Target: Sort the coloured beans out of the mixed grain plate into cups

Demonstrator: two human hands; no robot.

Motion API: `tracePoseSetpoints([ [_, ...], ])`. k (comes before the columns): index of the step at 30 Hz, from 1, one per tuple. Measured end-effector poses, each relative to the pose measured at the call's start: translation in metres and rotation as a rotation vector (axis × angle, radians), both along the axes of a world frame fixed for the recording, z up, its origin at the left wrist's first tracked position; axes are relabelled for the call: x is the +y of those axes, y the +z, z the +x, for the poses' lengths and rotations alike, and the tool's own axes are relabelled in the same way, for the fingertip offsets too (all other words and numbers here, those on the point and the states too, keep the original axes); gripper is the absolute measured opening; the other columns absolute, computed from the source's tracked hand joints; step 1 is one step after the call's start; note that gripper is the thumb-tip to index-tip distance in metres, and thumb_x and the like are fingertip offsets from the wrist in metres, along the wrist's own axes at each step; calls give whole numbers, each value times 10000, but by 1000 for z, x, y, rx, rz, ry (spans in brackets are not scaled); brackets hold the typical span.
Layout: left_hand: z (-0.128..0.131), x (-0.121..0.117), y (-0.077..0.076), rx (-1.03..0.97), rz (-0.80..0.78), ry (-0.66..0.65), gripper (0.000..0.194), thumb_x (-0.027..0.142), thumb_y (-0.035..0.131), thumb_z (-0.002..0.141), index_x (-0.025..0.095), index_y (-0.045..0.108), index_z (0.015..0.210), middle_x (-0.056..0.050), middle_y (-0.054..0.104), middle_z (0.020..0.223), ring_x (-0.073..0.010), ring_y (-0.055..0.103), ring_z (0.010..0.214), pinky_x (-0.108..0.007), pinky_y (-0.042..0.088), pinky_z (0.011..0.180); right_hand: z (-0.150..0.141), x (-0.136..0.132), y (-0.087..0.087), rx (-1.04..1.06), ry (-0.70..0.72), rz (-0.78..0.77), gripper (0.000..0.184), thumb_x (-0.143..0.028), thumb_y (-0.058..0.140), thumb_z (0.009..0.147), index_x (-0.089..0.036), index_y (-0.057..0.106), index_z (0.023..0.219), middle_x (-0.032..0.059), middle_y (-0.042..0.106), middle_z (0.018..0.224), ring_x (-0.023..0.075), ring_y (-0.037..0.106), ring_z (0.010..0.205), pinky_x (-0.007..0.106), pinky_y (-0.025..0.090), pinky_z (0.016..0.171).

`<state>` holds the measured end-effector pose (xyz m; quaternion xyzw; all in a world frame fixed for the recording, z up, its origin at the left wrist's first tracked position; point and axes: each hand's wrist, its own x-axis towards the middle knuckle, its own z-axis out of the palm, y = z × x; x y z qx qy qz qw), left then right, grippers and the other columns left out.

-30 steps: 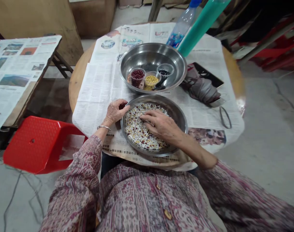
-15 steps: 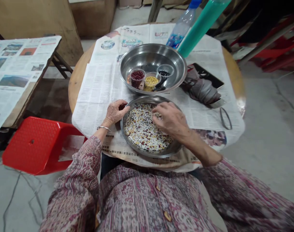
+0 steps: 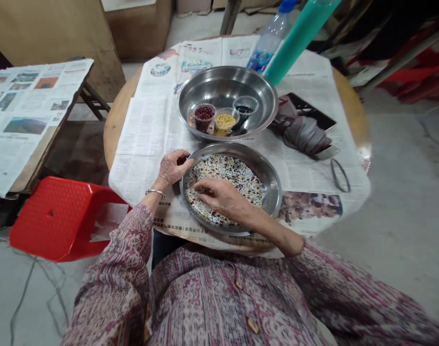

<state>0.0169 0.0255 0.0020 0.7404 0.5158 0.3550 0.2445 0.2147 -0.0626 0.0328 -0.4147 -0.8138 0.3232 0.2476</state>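
Note:
A shallow metal basin (image 3: 276, 202) on the newspaper holds a mix of white grains with dark red, yellow and black beans (image 3: 241, 175). My left hand (image 3: 173, 168) is closed at its left rim, thumb over the edge; the undersides of the fingers are hidden. Over the left part of the mix, my right hand (image 3: 221, 197) is bent low, with a gap between thumb and forefinger and nothing seen in it. Behind, a larger metal bowl (image 3: 266, 101) bears a cup of red beans (image 3: 204, 116), a cup of yellow beans (image 3: 225, 121) and a cup of black beans (image 3: 245, 108).
Newspaper (image 3: 143, 129) covers the round table. A water bottle (image 3: 268, 43) and a green cylinder (image 3: 300, 41) stand behind the large bowl. At right lie a grey bundle (image 3: 306, 134) and a dark phone-like slab (image 3: 311, 111). A red stool (image 3: 56, 221) is at left.
My right hand has moved left and slightly toward me across the basin, uncovering the mix on the right side. My left hand has stayed at the rim.

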Motion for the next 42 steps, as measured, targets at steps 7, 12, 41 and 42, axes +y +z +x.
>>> tracePoseSetpoints([
  [7,0,0,0,22,19,-5,79,260,677,850,189,699,872,-16,728,792,-147,626,728,-289,518,753,-9,34,-1,-209,126,305,162,-193,600,908,-196,695,1040,130,676,1182,299,556,1159,512,474,1036],
  [12,0,1,-1,13,14,-5,80,271,673,848,195,694,863,-9,720,770,-146,618,710,-289,515,727,10,58,1,-420,20,282,188,-225,540,946,-197,708,1025,133,675,1088,285,591,1034,454,504,907],
  [41,-1,2,-2,-39,27,-23,91,295,667,851,208,693,838,-1,704,745,-140,601,685,-270,492,665,49,-9,-4,-336,-181,140,217,-275,564,949,-220,662,1134,108,670,1072,257,647,961,429,546,866],
  [42,-1,2,-1,-42,27,-23,92,296,664,852,210,693,837,0,703,744,-139,598,683,-269,491,662,40,-14,-2,-277,-119,123,205,-220,543,952,-221,661,1119,98,672,1066,239,646,963,412,544,879],
])
